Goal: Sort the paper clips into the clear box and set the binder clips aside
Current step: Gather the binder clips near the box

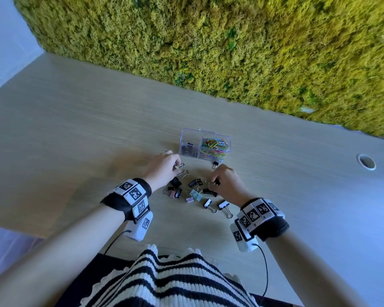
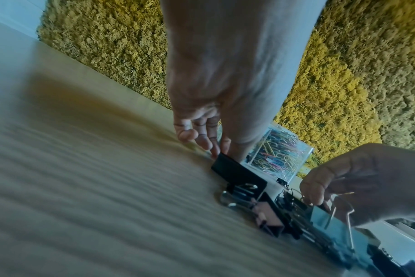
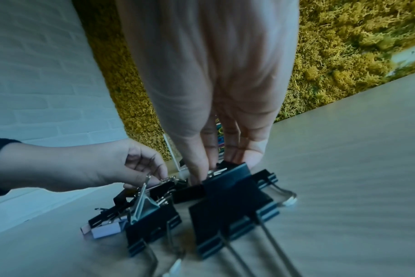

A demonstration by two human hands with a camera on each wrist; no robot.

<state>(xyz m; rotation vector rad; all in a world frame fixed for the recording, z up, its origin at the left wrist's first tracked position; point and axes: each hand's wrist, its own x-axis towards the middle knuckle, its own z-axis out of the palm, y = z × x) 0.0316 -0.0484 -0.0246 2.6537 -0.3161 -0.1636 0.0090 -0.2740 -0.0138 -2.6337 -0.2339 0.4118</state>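
Observation:
A clear two-part box (image 1: 205, 132) stands on the desk, with coloured paper clips (image 1: 214, 144) filling its right half and a few dark binder clips in its left half. Several black, pink and blue binder clips (image 1: 194, 192) lie in a loose pile in front of it. My left hand (image 1: 176, 167) is at the pile's left edge and pinches the wire handles of a binder clip (image 1: 180, 166). My right hand (image 1: 213, 182), at the pile's right edge, pinches a small black binder clip (image 1: 216, 182). In the right wrist view its fingertips (image 3: 199, 174) sit on that black clip (image 3: 228, 180).
One small black binder clip (image 1: 215, 165) lies alone just in front of the box. A moss wall (image 1: 208, 41) runs along the desk's far edge. A round cable hole (image 1: 366, 161) is at the right. Bare wood desk (image 1: 75, 129) spreads to the left.

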